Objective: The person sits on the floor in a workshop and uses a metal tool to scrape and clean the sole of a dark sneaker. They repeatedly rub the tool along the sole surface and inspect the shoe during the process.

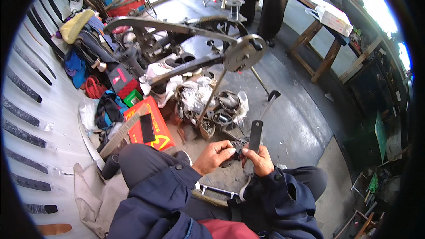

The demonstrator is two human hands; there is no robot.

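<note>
Two bare hands, close together above the lap. Left hand (pixel 213 157): thumb and fingertips pinched on one small dark part (pixel 238 149) — it sits between the two hands, too shadowed to tell its kind. Right hand (pixel 260 161): closed around the lower end of one flat grey strip (pixel 255 136), thumb laid along it; strip points upward, one hole near its top end. Two dark sleeves, two bent knees either side.

Ahead and left of the hands: one red box (pixel 162 129) with yellow marks, one black flat rectangular item (pixel 147 128) lying on it. Beyond the hands, on the floor, at least three containers of odds and ends, one heaped with clear plastic (pixel 197 93). Over them stands one metal machine — one round grey wheel (pixel 241 54), two thin legs in view, one spool (pixel 234 6) on top.

Farther out: one standing person (pixel 268 0) in dark trousers; to the right, one wooden-legged stand (pixel 326 62) bearing one white box (pixel 335 20). Far right, one green box (pixel 374 139).
</note>
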